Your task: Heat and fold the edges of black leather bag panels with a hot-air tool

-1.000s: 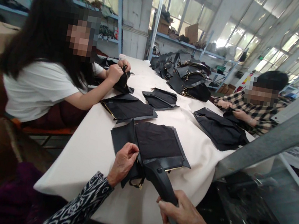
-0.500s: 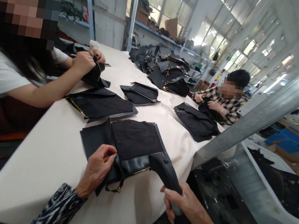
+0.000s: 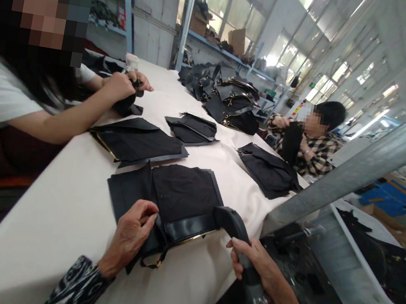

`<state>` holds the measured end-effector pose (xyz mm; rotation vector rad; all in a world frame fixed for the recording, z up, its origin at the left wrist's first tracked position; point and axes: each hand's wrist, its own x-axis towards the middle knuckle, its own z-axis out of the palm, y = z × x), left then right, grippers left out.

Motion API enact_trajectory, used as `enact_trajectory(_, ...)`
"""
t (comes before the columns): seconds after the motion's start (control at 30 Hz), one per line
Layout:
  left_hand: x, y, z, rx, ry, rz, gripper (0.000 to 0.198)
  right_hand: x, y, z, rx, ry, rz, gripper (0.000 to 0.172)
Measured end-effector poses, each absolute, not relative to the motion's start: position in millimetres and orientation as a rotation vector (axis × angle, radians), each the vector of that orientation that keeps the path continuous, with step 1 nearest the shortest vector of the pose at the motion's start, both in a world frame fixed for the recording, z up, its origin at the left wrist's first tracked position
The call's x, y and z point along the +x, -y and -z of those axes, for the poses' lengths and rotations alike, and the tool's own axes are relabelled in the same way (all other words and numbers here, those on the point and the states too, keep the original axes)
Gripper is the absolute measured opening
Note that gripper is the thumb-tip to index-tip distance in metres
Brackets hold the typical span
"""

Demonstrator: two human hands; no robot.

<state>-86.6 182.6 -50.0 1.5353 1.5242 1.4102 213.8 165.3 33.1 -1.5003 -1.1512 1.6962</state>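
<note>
A black bag piece (image 3: 186, 193) lies in front of me, with a smooth strip and a gold zipper (image 3: 194, 237) along its near edge. My left hand (image 3: 130, 236) pinches the folded edge on its left side, fingers closed. Below that hand, a small strap with a gold zipper pull (image 3: 158, 264) hangs from the near corner. In my right hand (image 3: 262, 265) is a curved black vacuum hose handle (image 3: 239, 228), the fingers wrapped round it. Its tip meets the right end of the smooth strip, and a ribbed hose trails below.
More black bag pieces (image 3: 142, 142) lie on the white-covered table (image 3: 50, 204), with a heap of bags (image 3: 231, 97) at the back. Co-workers sit left and far right. A slanting metal post (image 3: 360, 163) and a white bin (image 3: 359, 266) stand on the right.
My right hand has moved the vacuum hose handle a little to the right along the strip, showing more of the zipper. My left hand stays put. The co-worker at right has raised a black piece.
</note>
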Motion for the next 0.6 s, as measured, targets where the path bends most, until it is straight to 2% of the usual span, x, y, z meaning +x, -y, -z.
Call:
enact_trajectory(0.2, -85.4, -183.7, 46.6, 1.618, -1.546, -1.408, 0.007, 221.7, -181.0, -36.7, -1.483, 1.095, -1.594, 0.037)
enact_trajectory(0.37, -107.9, -178.4, 40.4, 1.884, -1.412, -1.296, 0.031, 237.5, -149.6, -41.1, -1.491, 1.228, -1.619, 0.043)
enact_trajectory(0.5, -155.3, -168.3, 39.6, 2.341, -1.482, -0.894, 0.051, 244.1, -119.3, -32.6, -1.589, 1.313, -1.643, 0.045)
enact_trajectory(0.6, -188.5, -168.6, 35.3, 2.573, -1.465, -0.582, 0.045, 239.0, -104.4, -24.5, -1.646, 1.337, -1.611, 0.048)
